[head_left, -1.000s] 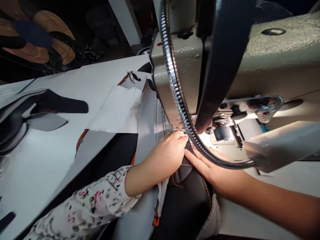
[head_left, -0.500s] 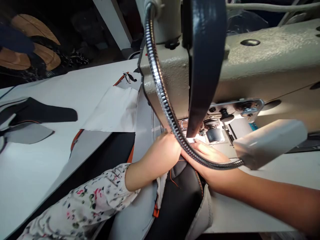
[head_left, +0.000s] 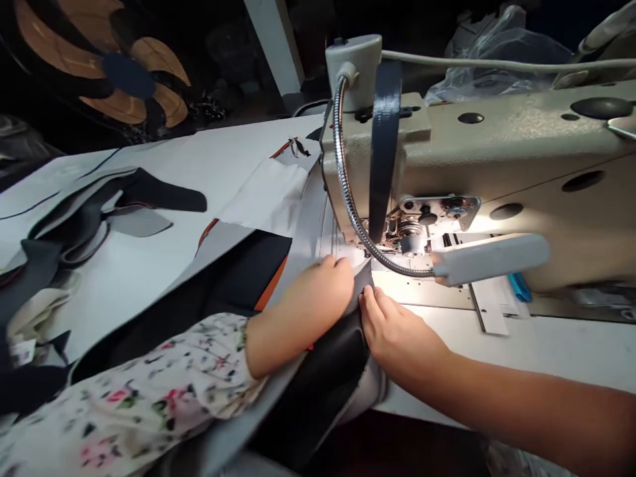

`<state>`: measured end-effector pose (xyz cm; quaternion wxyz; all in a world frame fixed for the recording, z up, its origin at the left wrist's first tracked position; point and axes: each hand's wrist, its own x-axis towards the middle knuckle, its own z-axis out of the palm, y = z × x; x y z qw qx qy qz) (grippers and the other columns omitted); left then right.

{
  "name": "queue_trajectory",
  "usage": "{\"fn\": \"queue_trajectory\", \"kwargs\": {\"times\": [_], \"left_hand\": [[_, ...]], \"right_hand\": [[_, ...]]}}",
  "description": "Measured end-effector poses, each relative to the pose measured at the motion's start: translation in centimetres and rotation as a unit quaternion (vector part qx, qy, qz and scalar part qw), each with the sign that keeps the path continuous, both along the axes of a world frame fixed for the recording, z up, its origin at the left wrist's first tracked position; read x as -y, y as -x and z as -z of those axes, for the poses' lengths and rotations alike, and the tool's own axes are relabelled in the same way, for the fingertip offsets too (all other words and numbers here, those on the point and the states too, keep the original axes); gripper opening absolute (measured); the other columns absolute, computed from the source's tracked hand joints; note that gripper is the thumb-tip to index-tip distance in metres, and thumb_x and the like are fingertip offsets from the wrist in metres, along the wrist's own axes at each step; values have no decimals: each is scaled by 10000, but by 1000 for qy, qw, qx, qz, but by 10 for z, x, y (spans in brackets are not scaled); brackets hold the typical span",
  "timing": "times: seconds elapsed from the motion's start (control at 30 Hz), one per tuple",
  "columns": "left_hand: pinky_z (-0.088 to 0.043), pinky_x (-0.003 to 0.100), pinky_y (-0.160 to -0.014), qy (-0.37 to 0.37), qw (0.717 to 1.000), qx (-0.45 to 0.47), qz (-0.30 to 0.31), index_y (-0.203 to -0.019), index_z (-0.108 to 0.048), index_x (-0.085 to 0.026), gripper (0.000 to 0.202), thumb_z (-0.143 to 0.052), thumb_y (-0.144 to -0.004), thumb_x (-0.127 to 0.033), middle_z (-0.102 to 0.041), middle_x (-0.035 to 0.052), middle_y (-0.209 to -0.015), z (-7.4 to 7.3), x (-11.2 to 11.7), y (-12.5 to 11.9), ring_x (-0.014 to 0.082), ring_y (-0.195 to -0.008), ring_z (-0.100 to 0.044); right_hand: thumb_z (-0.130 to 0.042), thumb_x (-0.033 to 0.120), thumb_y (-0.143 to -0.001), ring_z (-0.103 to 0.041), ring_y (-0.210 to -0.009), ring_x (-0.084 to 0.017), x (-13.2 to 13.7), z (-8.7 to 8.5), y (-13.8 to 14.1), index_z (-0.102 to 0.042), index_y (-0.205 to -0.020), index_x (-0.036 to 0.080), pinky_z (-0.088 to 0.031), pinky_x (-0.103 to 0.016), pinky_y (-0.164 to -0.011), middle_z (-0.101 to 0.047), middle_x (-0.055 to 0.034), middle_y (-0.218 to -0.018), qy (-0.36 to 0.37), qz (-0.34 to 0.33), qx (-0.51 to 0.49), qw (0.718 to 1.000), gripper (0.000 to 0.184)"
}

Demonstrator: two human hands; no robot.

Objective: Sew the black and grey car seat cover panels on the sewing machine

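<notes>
A black leather-like cover piece with grey backing lies at the front of the sewing machine. My left hand, below a floral sleeve, has its fingers curled and closed on the cover's upper edge just in front of the presser foot area. My right hand grips the same piece from the right, fingertips on its grey edge and thumb hidden. The needle is hidden behind the lamp's bendable metal neck and the dark curved strap.
The lamp head juts out over the machine bed, close above my right hand. Left on the white table are cut black and grey pieces and white cloth. A fan stands behind the table.
Both hands have drawn back from the needle area toward me, bringing the cover's edge with them. The edge is now raised between them. The view has shifted, showing more of the machine and fan.
</notes>
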<state>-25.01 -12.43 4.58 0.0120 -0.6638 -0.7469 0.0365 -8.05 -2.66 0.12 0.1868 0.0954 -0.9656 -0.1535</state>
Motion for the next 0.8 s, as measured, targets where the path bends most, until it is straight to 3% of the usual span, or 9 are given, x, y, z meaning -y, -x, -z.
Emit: {"fn": "queue_trajectory", "kwargs": {"times": [0.13,0.27,0.6,0.8], "left_hand": [[-522,369,-806,-24,999,-21,-23,-945,-671,-143,203,-483,-975,-72,-673,112,-968,12,-13,-30,268,-926,-644],[-523,347,-825,-55,996,18,-72,-990,-678,-158,184,-502,-1001,-106,-674,77,-947,12,-12,-31,248,-937,-639],[-516,349,-848,55,995,83,-1,-935,-688,-145,216,-483,-1000,-114,-649,92,-980,-4,-19,-11,240,-920,-611],[-539,376,-863,71,992,96,47,-879,-672,-131,224,-476,-983,-100,-661,106,-975,-6,-27,-5,268,-965,-626]], "right_hand": [[-507,71,-872,-732,-1063,-351,0,-2,-1,-720,-1177,-67,-624,-433,-929,-721,-295,-1198,10,18,1,1000,397],[-516,84,-847,-746,-1009,-336,-10,-5,-1,-738,-1150,-64,-629,-409,-904,-739,-273,-1171,12,-8,-26,1000,404],[-497,54,-804,-747,-954,-295,-25,-12,6,-787,-1044,19,-633,-393,-874,-786,-185,-1077,41,-30,-43,998,377],[-494,30,-797,-734,-931,-307,-27,-15,13,-773,-971,8,-620,-408,-848,-782,-207,-1004,29,-22,-43,998,330]]}}
